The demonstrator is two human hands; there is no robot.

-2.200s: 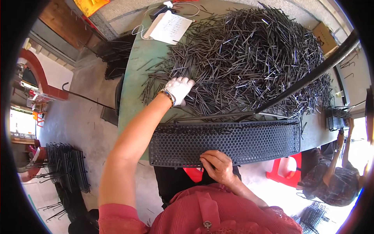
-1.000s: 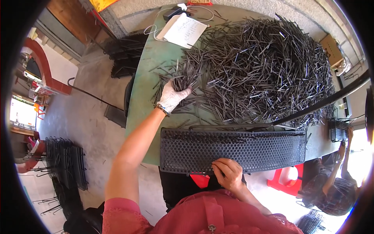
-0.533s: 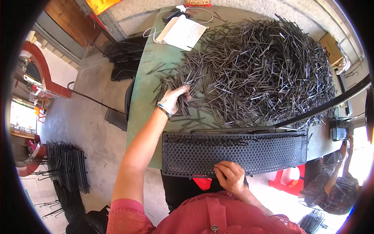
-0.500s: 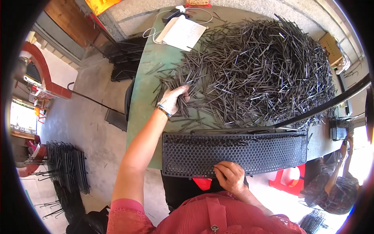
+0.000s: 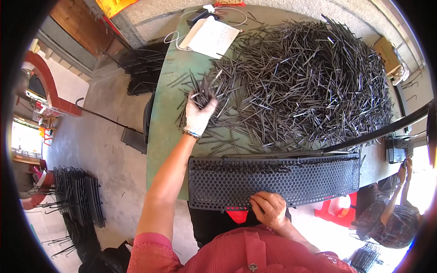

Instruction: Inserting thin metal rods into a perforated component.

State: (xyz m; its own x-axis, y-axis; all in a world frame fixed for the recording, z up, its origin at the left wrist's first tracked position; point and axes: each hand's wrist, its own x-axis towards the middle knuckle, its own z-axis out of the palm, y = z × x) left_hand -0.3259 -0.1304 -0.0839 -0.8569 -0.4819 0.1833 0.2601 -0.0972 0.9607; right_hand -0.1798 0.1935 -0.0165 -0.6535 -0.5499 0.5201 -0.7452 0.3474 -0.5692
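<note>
My left hand [image 5: 199, 111], in a pale glove with a bracelet at the wrist, is closed around a bunch of thin dark rods [image 5: 200, 91]. It is over the left end of a large heap of the same rods [image 5: 314, 77]. In front of me lies a long black perforated panel [image 5: 227, 182], with short rods along its far rows of holes. My right hand [image 5: 271, 208] rests at the near edge of this panel, its bare fingers curled and pressed together. Whatever they may pinch is hidden.
The green table [image 5: 161, 113] carries a paper pad [image 5: 211, 38] and white cable. A long black bar [image 5: 378, 129] slants in from the right to the panel's far edge. Another person [image 5: 387, 218] works at far right. Stacked hooked racks [image 5: 77, 195] stand on the floor at left.
My left hand has turned upward and lifted a little, now with a bunch of rods showing upright in it. The right hand stays at the panel's near edge.
</note>
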